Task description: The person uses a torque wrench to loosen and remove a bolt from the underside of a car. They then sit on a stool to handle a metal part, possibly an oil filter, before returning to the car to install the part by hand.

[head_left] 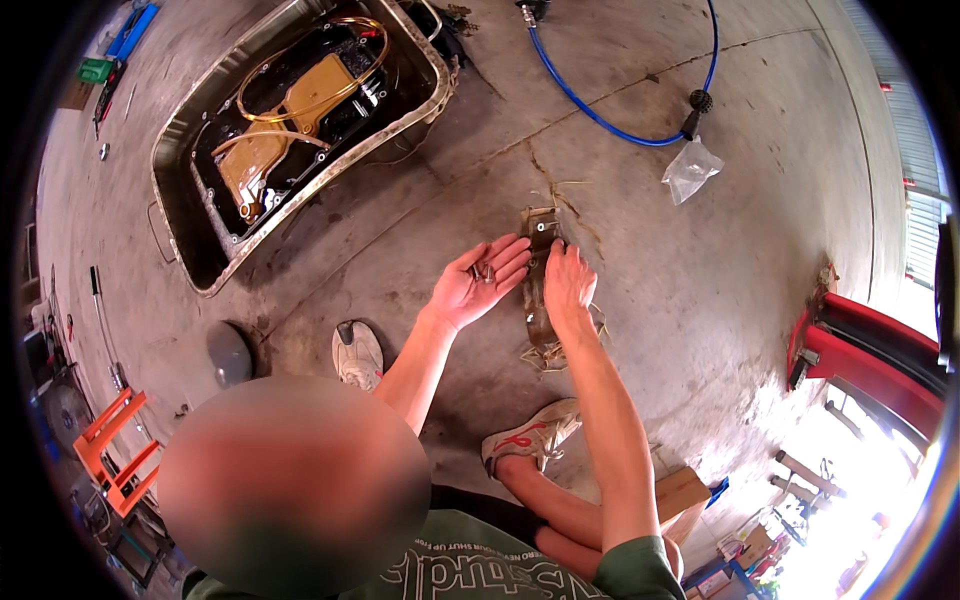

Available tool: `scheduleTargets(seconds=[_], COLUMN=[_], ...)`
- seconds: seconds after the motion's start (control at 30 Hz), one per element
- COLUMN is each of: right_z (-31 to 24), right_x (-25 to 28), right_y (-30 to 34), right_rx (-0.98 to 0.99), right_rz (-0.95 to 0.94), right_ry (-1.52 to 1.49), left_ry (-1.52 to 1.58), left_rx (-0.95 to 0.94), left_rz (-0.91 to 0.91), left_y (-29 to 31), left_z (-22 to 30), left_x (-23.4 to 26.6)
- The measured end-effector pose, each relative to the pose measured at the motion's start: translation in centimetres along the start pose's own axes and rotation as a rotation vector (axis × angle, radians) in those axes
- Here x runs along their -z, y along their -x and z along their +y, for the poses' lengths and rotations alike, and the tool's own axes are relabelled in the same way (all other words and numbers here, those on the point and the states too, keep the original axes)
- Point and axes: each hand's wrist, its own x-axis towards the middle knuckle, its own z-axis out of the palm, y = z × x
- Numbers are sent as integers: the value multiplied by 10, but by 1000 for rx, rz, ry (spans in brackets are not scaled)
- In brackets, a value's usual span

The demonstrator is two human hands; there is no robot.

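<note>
concrete floor (pixel 720 290), narrow part (pixel 537 300) between hands (pixel 462 297) (pixel 570 285)

The left hand (pixel 482 280) is turned palm up, slightly cupped, with its fingers extended side by side toward the right and the thumb lying along the far side. Its wrist (pixel 437 318) bends a little, and the bare left forearm (pixel 405 372) slants up and rightward from below. Just beside it, the right hand (pixel 570 280) is back up, knuckles raised, fingers curled forward and down; their tips are mostly hidden. The right forearm (pixel 605 410) reaches nearly straight away from the body, leaning slightly left. The right leg (pixel 570 515) is bent, its shin bare.
</note>
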Motion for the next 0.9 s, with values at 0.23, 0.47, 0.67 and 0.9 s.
scheduleTargets(seconds=[0.23,0.47,0.67,0.9], right_z=[-2,-5,-27,8], right_x=[-8,37,78,64], right_y=[-8,0,1,12], right_rx=[89,-151,21,-338], right_rz=[-52,43,-256,46], right_ry=[142,-633,-1009,-948], left_ry=[13,-113,-250,-157], left_rx=[12,-29,10,6], left_rz=[-30,25,-5,42], left_y=[3,-1,-6,-5], left_z=[4,8,6,8], left_x=[2,5,3,2])
